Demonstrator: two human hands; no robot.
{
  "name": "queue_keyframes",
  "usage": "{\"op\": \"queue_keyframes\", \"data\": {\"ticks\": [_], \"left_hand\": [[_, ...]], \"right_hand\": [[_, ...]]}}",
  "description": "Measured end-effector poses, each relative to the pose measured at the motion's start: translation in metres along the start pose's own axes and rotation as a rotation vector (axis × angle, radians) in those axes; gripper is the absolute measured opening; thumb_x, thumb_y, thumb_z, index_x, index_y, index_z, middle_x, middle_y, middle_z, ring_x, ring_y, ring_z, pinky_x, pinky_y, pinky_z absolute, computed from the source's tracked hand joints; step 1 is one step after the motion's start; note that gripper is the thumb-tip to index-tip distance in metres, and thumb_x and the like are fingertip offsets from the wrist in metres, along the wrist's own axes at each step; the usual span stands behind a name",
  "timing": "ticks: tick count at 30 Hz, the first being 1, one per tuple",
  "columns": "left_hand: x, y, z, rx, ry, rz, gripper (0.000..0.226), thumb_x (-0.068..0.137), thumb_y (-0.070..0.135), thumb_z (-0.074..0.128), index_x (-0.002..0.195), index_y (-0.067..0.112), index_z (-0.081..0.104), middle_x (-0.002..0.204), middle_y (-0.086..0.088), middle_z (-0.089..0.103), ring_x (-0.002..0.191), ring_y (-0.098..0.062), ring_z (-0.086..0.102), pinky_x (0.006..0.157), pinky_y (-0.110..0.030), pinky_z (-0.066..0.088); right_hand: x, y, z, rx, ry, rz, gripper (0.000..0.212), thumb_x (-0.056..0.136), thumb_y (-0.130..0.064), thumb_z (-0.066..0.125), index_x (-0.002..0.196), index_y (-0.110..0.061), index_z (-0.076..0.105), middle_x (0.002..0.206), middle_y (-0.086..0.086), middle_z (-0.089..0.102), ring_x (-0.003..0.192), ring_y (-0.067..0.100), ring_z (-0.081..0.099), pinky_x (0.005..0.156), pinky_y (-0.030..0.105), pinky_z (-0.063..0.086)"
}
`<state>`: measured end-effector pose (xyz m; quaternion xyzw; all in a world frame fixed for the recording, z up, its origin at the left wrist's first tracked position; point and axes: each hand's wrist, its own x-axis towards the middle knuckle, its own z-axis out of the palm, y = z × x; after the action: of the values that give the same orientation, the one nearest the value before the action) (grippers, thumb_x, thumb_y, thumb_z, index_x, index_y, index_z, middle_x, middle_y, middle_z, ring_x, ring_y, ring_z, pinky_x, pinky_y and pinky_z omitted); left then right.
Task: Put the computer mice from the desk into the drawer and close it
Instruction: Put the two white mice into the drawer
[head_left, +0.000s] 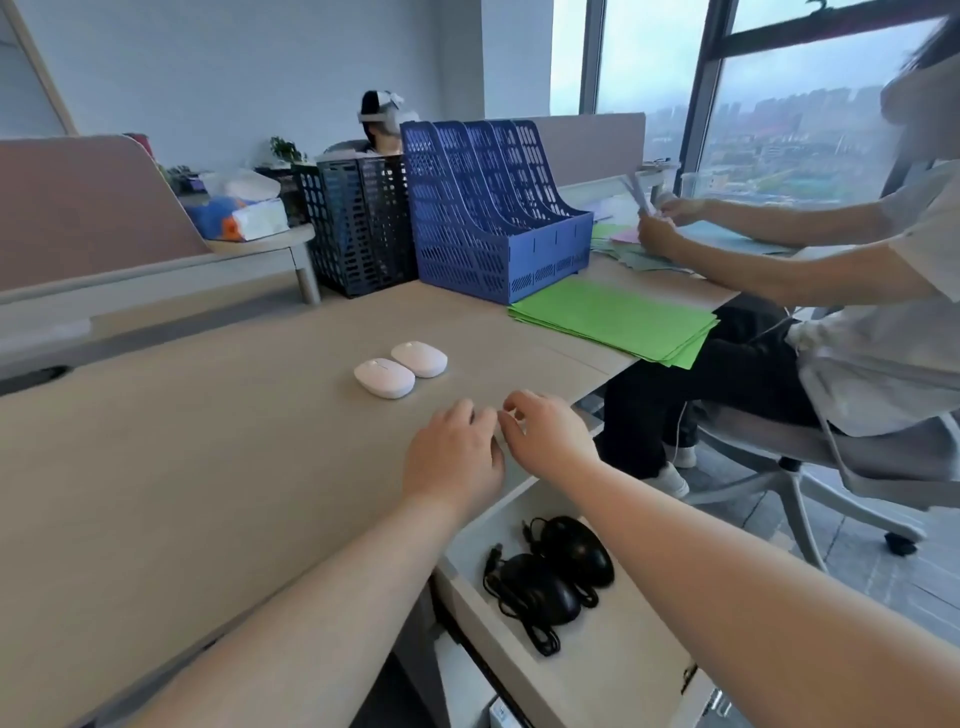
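Note:
Two white mice lie side by side on the beige desk (182, 467): one nearer (384, 378), one just behind it to the right (420, 358). Below the desk's edge the drawer (623, 670) stands pulled out, and two black corded mice (540, 587) (579, 551) rest in it. My left hand (453, 457) and my right hand (545, 434) hover over the desk a little short of the white mice, fingers apart and curled, holding nothing.
A blue file rack (488, 218) and a dark mesh basket (358, 223) stand at the back of the desk. Green paper sheets (613, 322) lie to the right. A seated person (857, 291) sorts papers at the right, on a wheeled chair.

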<state>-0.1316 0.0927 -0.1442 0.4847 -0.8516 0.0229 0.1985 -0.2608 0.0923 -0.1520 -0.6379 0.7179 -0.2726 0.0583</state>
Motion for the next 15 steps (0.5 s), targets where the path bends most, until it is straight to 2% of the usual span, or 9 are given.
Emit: {"op": "queue_keyframes", "data": {"ticks": [2, 6, 9, 12, 15], "left_hand": [[0.009, -0.021, 0.003, 0.032, -0.039, -0.11, 0.028, 0.091, 0.024, 0.045, 0.116, 0.014, 0.048, 0.121, -0.008, 0.049, 0.111, -0.03, 0.047, 0.075, -0.038, 0.039], [0.027, -0.071, 0.02, 0.026, -0.074, -0.296, 0.053, 0.09, 0.031, 0.048, 0.139, 0.017, 0.036, 0.146, -0.011, 0.033, 0.128, -0.034, 0.037, 0.098, -0.041, 0.038], [0.043, -0.102, 0.035, -0.104, -0.025, -0.393, 0.063, 0.089, 0.039, 0.051, 0.143, 0.013, 0.031, 0.149, -0.015, 0.029, 0.133, -0.035, 0.032, 0.108, -0.041, 0.031], [0.063, -0.122, 0.044, -0.211, 0.023, -0.446, 0.076, 0.086, 0.048, 0.056, 0.146, 0.01, 0.026, 0.149, -0.018, 0.029, 0.137, -0.033, 0.029, 0.111, -0.038, 0.028], [0.082, -0.133, 0.049, -0.203, 0.029, -0.485, 0.092, 0.081, 0.059, 0.057, 0.149, 0.011, 0.018, 0.157, -0.022, 0.017, 0.145, -0.033, 0.015, 0.116, -0.04, 0.021]], "right_hand": [[0.015, -0.009, 0.009, 0.024, -0.033, -0.005, 0.035, 0.097, -0.032, 0.045, 0.126, -0.015, 0.055, 0.126, 0.007, 0.061, 0.119, 0.028, 0.051, 0.092, 0.036, 0.045], [0.044, -0.022, 0.032, 0.021, -0.062, 0.006, 0.04, 0.096, -0.031, 0.047, 0.132, -0.014, 0.05, 0.132, 0.01, 0.055, 0.126, 0.031, 0.045, 0.097, 0.037, 0.042], [0.065, -0.028, 0.049, -0.025, -0.073, 0.001, 0.043, 0.095, -0.034, 0.046, 0.134, -0.016, 0.046, 0.134, 0.012, 0.053, 0.127, 0.032, 0.044, 0.1, 0.04, 0.041], [0.09, -0.029, 0.058, -0.06, -0.085, -0.003, 0.053, 0.093, -0.041, 0.047, 0.141, -0.02, 0.038, 0.14, 0.011, 0.048, 0.131, 0.032, 0.043, 0.104, 0.042, 0.039], [0.111, -0.03, 0.067, -0.039, -0.059, -0.013, 0.057, 0.093, -0.044, 0.047, 0.143, -0.021, 0.036, 0.142, 0.01, 0.046, 0.132, 0.032, 0.041, 0.105, 0.042, 0.037]]}}
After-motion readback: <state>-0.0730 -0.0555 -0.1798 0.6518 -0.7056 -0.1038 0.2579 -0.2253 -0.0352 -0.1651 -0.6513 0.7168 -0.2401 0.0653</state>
